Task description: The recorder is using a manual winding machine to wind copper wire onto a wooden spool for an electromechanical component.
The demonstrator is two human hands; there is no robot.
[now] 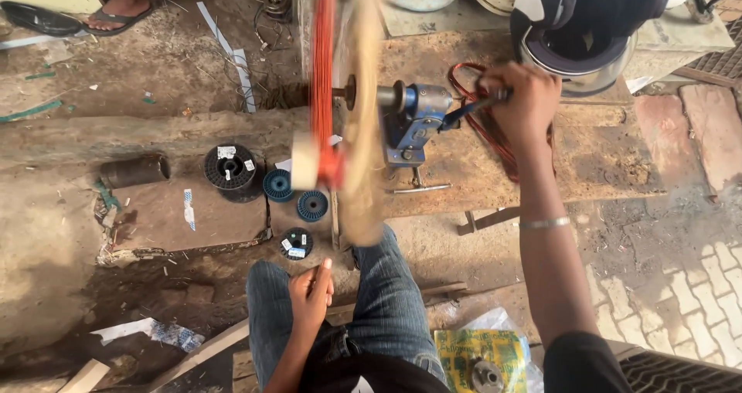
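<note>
gripping the crank handle of the blue winder, the right hand is closed; the left hand, pinched near the knee, guides wire toward the blurred spinning former.

Black spool and two blue spools on the floor; yellow packet lower right; sandalled foot top left.
</note>
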